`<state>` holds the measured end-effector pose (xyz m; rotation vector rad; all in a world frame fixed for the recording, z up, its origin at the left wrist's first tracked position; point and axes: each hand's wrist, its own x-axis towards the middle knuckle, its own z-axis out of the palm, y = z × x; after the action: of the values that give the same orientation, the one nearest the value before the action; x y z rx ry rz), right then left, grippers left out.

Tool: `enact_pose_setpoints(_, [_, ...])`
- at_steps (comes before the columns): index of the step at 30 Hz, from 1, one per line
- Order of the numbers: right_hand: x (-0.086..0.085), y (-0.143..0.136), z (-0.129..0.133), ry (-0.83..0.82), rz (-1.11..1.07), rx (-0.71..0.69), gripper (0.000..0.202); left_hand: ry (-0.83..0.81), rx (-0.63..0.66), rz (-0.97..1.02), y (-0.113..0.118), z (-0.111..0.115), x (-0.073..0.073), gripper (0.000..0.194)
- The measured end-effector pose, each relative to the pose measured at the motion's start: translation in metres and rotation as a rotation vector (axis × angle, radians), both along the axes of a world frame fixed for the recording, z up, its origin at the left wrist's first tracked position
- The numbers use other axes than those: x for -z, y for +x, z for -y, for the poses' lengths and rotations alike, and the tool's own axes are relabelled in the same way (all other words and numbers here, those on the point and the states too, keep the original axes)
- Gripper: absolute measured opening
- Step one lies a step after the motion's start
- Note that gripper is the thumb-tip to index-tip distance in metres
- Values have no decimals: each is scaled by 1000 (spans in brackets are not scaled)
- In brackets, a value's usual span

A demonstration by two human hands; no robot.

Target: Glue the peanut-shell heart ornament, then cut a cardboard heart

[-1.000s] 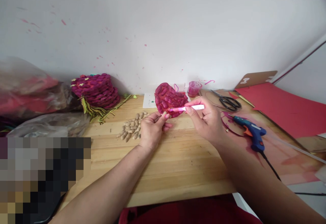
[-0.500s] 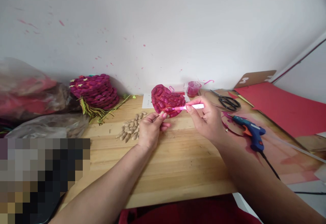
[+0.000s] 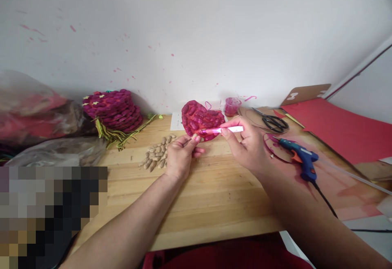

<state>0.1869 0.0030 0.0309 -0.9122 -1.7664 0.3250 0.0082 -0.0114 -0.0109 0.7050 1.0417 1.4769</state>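
1. Nearest, the wooden table is stretching out beneath both forearms.
2. On the right, a blue glue gun is lying on its side, its black cord trailing toward the near edge.
3. The left hand is pinching the lower edge of a magenta piece between thumb and fingers; loose peanuts are lying just beside this grip.
4. The right hand is holding a white-handled brush in a closed pinching grip, the stained tip resting on the piece's lower part.
5. The magenta piece, studded with peanut shapes, is tilting up between the hands, partly covering a white card.
6. Farther back, black-handled scissors are lying on the right, and a magenta stack is standing on the left.
7. A stained plastic cup is standing near the pink-spattered wall.
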Motion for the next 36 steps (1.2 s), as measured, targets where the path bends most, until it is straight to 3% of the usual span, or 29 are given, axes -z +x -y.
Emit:
enact_pose_setpoints(15, [0,4,-3,11,54,94,5,-20,-11,48,-1,-2,0,44])
enact_pose_setpoints(20, [1,5,-4,-32,-4,31,8,-45,3,120,-2,-2,1,42])
enact_pose_setpoints(36, [1,5,-5,-67,-29,23,7,-37,10,157,-2,-3,1,42])
